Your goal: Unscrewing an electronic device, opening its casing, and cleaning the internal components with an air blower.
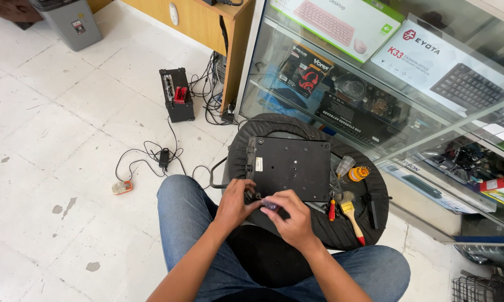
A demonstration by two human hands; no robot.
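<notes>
Down on the round black stool (263, 131) lay the laptop (288, 168), flipped so its flat black underside faced up, with a small white sticker at its nine o'clock edge. The person sat at six o'clock of it, knees in blue jeans (182, 218). Both hands met at the laptop's near-left corner. The left hand (233, 204) was curled, fingertips pinched around something small at that corner; what exactly it pinched was too small to tell. The right hand (292, 217) was clenched around a screwdriver (270, 205) with a purplish handle, tip pointing toward the corner.

At three o'clock of the laptop, on the stool's edge, lay a paintbrush (352, 215) with a yellow handle, a small red tool (331, 210), an orange bit holder (359, 173) and a clear bottle (345, 165). On the tiled floor (56, 123) at nine to eleven o'clock were a black box (176, 95) with a red part, loose cables (151, 154) and a small orange gadget (121, 187). A glass case (386, 84) of boxed keyboards stood at one o'clock.

The laptop looked rigid and moderately heavy, its plastic shell smooth enough to slide on the padded seat. I judged it best held by its two long edges, away from the thin corners. The screws would be tiny and easily dropped.
</notes>
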